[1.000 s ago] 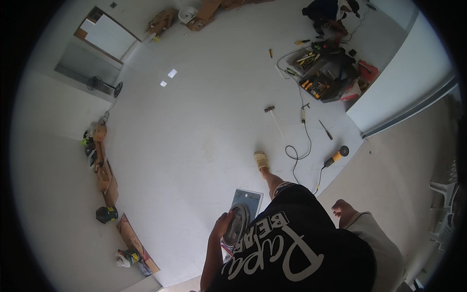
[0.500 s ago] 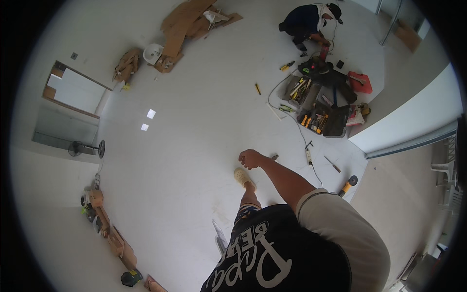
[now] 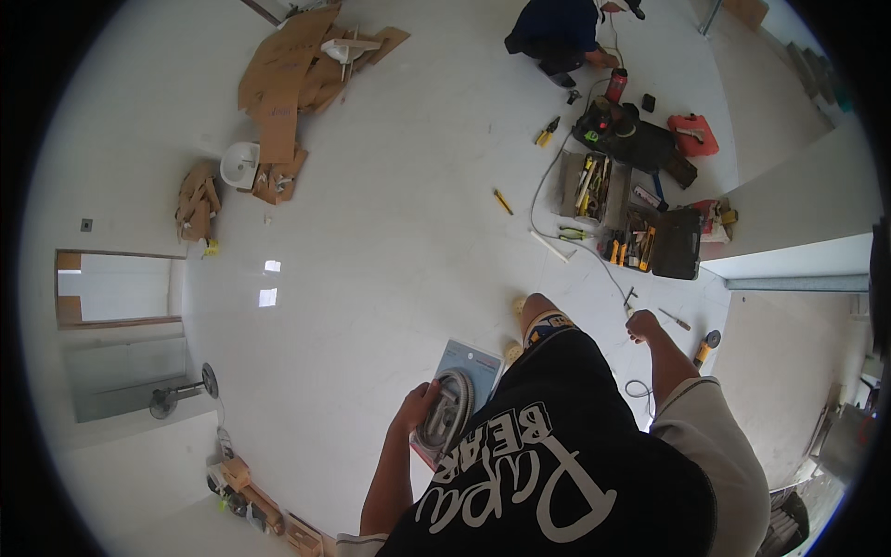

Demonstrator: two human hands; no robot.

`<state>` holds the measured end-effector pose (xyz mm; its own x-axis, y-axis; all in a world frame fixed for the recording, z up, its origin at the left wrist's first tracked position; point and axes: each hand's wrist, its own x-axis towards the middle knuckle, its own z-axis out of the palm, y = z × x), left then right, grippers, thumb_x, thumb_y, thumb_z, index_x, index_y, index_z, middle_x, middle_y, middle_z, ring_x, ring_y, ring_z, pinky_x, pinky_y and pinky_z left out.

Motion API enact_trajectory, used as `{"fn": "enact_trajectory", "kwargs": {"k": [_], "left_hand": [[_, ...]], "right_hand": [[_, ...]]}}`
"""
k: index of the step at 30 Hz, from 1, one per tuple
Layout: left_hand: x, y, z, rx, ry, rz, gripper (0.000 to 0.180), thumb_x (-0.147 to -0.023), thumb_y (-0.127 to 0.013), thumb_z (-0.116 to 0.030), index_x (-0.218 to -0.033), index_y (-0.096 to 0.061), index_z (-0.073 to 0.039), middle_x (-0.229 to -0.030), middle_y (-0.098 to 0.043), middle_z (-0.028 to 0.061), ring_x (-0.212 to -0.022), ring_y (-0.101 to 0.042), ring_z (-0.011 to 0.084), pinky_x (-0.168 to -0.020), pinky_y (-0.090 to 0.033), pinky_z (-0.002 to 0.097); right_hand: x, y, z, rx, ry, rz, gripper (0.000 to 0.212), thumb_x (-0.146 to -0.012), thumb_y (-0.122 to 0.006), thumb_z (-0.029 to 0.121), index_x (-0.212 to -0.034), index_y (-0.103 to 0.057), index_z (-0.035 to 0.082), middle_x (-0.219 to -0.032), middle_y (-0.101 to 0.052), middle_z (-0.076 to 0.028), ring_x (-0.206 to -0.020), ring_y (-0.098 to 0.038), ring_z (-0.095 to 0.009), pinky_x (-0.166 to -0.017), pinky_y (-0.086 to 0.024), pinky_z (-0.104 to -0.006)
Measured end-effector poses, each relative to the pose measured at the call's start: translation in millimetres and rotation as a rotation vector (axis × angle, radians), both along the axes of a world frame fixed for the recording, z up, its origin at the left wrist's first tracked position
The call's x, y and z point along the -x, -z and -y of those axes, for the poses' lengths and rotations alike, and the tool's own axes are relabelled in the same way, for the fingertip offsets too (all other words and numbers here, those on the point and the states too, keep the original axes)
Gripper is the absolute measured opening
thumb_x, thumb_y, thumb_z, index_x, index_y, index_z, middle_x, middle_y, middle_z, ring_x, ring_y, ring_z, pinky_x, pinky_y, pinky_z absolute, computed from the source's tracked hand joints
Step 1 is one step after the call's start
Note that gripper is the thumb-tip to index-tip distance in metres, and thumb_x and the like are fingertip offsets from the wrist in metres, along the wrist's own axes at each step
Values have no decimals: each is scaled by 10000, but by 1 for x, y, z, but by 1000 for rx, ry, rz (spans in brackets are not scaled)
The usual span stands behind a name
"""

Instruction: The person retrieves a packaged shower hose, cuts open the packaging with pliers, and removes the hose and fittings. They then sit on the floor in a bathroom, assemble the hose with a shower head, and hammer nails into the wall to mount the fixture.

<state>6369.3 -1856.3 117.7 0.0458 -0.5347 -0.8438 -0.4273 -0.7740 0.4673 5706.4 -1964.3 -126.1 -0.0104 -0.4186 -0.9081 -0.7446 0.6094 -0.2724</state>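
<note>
My left hand (image 3: 422,406) grips the edge of a packaged shower hose (image 3: 446,409) close to my left side. The pack has a light blue card and a clear front, with a coiled grey hose inside; its lower end is partly hidden by my shirt. To the right, my right hand (image 3: 643,325) is held away from my body, fingers curled into a loose fist with nothing visible in it. Beneath that hand on the floor lie a cord and a T-shaped tool (image 3: 630,297).
Ahead right are an open toolbox (image 3: 594,190), a red case (image 3: 693,136), a screwdriver (image 3: 675,318) and an angle grinder (image 3: 706,349). A person (image 3: 557,37) crouches beyond. Far left lie cardboard (image 3: 278,102) and a washbasin (image 3: 240,165); a fan (image 3: 209,381) stands by the wall.
My left hand and the packaged shower hose have come into view. My right hand has swung to the right. The view has shifted, and the crouching person is now partly cut off at the top.
</note>
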Motion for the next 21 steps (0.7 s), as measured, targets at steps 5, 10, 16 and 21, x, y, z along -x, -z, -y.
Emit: {"fn": "enact_trajectory", "kwargs": {"k": [5,10,16,21], "left_hand": [[-44,-3,208,-80,251,160,890,-1027,-489,-747,-1318,-665,75,-1231,-737,266,-1206,-693,330,-1046,-516,416],[-62,43,383,-132,210,228,822,-1018,-559,-716,-1098,-663,96,-1024,-745,251,-942,-718,326,-866,-553,422],[-57,134,639,97,281,305,744,-1007,-648,-646,-1133,-669,86,-996,-744,239,-926,-708,273,-841,-549,380],[-40,295,862,327,383,228,801,-998,-641,-674,-1146,-659,113,-950,-721,216,-892,-681,267,-847,-536,389]], "right_hand": [[-6,34,87,-95,262,-236,320,-1004,-606,226,-919,-705,-67,-809,-755,-186,-669,-765,-279,-572,-639,-402],[-115,55,264,32,371,37,371,-1028,-616,323,-974,-703,-33,-804,-716,-130,-671,-714,-224,-586,-629,-430],[-194,126,496,296,227,55,411,-956,-622,353,-784,-729,-5,-629,-699,-123,-548,-690,-268,-686,-593,-432],[-193,293,650,267,144,-223,526,-980,-651,505,-1039,-784,-1,-1109,-767,-235,-1090,-721,-424,-982,-562,-519]]}}
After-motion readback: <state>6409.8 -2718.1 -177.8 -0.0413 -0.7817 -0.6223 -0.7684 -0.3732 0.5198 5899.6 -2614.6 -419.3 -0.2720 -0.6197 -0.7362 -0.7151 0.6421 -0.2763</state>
